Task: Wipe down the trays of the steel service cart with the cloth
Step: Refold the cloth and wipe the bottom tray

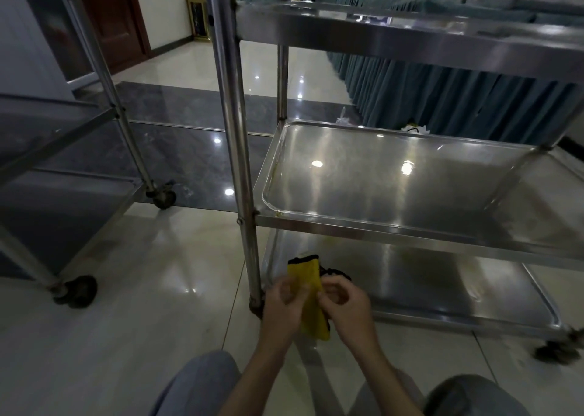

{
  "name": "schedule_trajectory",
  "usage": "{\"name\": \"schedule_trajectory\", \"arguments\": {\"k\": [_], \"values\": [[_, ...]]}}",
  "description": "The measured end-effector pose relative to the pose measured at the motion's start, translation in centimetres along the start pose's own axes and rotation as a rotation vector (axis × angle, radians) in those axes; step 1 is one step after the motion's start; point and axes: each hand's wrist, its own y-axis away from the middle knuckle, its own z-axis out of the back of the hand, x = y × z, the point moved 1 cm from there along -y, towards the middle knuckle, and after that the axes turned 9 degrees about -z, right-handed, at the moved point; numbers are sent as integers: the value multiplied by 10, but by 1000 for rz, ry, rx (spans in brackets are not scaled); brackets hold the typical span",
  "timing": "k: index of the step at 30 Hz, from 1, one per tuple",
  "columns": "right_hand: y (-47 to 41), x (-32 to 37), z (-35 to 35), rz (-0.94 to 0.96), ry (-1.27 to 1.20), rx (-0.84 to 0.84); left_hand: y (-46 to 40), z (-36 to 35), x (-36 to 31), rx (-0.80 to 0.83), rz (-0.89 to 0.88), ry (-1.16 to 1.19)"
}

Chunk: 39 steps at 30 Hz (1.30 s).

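Hanging yellow cloth [311, 298], black-edged, folded lengthwise.

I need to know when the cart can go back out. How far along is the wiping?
Nothing can be confirmed as wiped. Both hands, left hand and right hand, hold the folded yellow cloth off the cart, beside the bottom tray. The middle tray shows yellowish residue at its near-left corner; the top tray also remains.

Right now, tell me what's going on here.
A person crouches beside a steel service cart, holding a yellow cloth with both hands: left hand and right hand pinch it in front of the bottom tray. The cloth isn't touching any tray. The middle tray shows grime along its left rim.
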Motion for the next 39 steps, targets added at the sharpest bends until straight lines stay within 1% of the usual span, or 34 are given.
{"name": "schedule_trajectory", "arguments": {"k": [2, 3, 7, 10, 13, 16, 19, 21, 23, 25, 28, 31, 32, 34, 35, 36, 37, 39], "values": [[9, 3, -9, 86, 143, 0, 3, -8, -7, -1, 120, 188], [12, 3, -12, 112, 214, -13, 3, -9, -8, -11, 151, 243], [15, -4, -18, 228, 400, -32, -3, -9, -2, -80, 200, 295], [15, -7, -17, 221, 418, -42, -1, -7, 1, -93, 248, 424], [15, -9, -15, 117, 366, -107, 1, -3, 3, -47, 249, 474], [11, -11, -13, -8, 283, -148, 1, 1, 4, -20, 260, 466], [-1, -21, -3, -143, 33, -219, -1, 12, 2, 33, 285, 443], [-8, -28, 10, -188, -63, -279, -4, 23, 1, 93, 309, 416], [-11, -30, 22, -248, -171, -289, -8, 33, -1, 139, 313, 388], [-12, -29, 31, -304, -274, -250, -12, 41, -1, 137, 283, 325], [-13, -26, 35, -337, -353, -126, -15, 44, -1, 112, 235, 286], [-13, -20, 33, -360, -450, -47, -20, 42, -1, 40, 194, 259], [-12, -18, 31, -345, -462, -36, -21, 41, 2, -8, 176, 226], [-12, -11, 28, -277, -419, -36, -24, 41, 13, -180, 179, 134], [-12, -9, 26, -224, -347, -47, -24, 41, 17, -261, 189, 109], [-12, -6, 23, -161, -252, -55, -24, 39, 21, -290, 195, 93], [-12, -2, 20, -98, -156, -54, -23, 36, 23, -269, 188, 80], [-10, 4, 15, -3, -12, -55, -17, 21, 16, -99, 196, 58]]}}
